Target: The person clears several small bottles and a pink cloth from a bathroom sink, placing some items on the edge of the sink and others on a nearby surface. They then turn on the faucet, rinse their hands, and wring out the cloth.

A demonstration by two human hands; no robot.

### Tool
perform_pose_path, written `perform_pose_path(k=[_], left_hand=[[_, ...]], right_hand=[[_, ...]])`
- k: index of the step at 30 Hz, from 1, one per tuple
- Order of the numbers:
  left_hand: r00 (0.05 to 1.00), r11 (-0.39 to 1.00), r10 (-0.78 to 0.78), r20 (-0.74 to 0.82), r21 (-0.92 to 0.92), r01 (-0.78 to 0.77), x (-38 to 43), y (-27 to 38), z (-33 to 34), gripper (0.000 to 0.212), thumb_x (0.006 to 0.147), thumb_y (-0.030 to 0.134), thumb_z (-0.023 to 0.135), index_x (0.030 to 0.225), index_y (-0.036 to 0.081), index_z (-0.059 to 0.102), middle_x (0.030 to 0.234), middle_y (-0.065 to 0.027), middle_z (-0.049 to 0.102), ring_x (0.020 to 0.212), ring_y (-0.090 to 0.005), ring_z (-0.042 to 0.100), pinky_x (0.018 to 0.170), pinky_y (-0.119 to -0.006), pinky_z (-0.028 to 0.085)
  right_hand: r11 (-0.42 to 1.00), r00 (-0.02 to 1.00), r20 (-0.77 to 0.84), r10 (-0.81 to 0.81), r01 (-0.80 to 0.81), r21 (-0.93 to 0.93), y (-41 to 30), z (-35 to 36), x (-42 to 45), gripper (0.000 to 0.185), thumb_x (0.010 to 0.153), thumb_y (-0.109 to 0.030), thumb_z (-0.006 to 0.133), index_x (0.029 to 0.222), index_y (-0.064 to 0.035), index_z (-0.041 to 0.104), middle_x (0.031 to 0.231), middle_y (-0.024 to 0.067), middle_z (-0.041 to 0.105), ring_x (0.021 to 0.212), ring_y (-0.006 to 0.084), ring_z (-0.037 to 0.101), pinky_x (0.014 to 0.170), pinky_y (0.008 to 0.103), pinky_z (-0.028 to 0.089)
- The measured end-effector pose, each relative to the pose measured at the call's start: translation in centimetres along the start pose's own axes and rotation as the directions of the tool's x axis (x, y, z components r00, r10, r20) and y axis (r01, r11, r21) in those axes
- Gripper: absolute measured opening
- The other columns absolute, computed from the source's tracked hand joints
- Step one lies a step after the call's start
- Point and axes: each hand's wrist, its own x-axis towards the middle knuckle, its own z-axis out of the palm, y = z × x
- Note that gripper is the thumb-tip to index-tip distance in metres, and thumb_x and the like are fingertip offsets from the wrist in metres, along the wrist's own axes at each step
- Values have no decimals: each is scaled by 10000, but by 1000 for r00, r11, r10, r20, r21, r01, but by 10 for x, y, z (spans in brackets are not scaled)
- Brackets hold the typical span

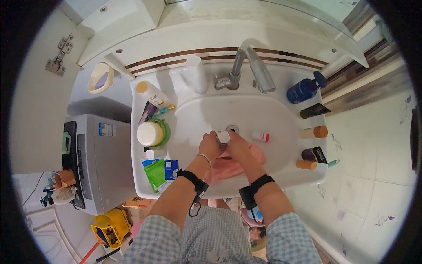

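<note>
Over the white washbasin [283,112], both hands are closed around a small bottle with a white cap [224,137]. My left hand [210,145] grips its left side, and my right hand [238,146] has its fingers against the right side. Most of the bottle's body is hidden by the fingers. Below the hands a pink cloth [227,170] is spread in the basin, its upper part partly covered by them. A small white tube or bottle with a red end [260,136] lies in the basin to the right. Just beyond my fingers is the drain [232,128].
Along the left rim stand a yellow-capped bottle [152,94], a jar with a cream lid [150,133] and sachets [156,173]. A white bottle [196,74] and the faucet [235,71] rise behind. Tubes and a blue pump bottle [301,90] line the right rim.
</note>
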Motion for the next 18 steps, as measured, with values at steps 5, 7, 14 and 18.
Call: perform_pose_path(k=[5,7,14,18], left_hand=[[999,1000,21,-35,-5,-21,3,-12,6,516,627,187,761,1031,12,492,964,-202,548,860,-393,584,757,-408,503],[998,999,38,-53,8,-38,3,-16,6,494,628,177,756,1023,12,508,945,-206,563,869,-385,584,753,-407,500],[993,996,85,-86,-4,-86,-4,-10,-11,415,673,127,687,1057,41,555,967,-211,583,883,-352,584,748,-413,487],[966,974,165,-200,-123,-192,-11,-5,-28,377,703,58,616,1075,67,558,974,-163,590,907,-330,578,771,-385,482]], right_hand=[[999,998,-37,-50,50,13,11,19,14,435,711,-165,673,1113,-84,532,1021,168,612,974,334,572,809,390,463],[999,999,-17,-34,34,-2,9,21,18,463,694,-175,694,1117,-82,530,1021,164,613,970,329,575,812,388,463],[996,990,-116,-83,86,21,8,6,4,468,675,-197,714,1093,-68,548,990,147,625,934,322,591,792,377,472],[978,972,-232,35,14,210,-18,-34,-14,458,661,-181,728,1055,-25,554,938,144,637,898,287,614,774,357,482]])
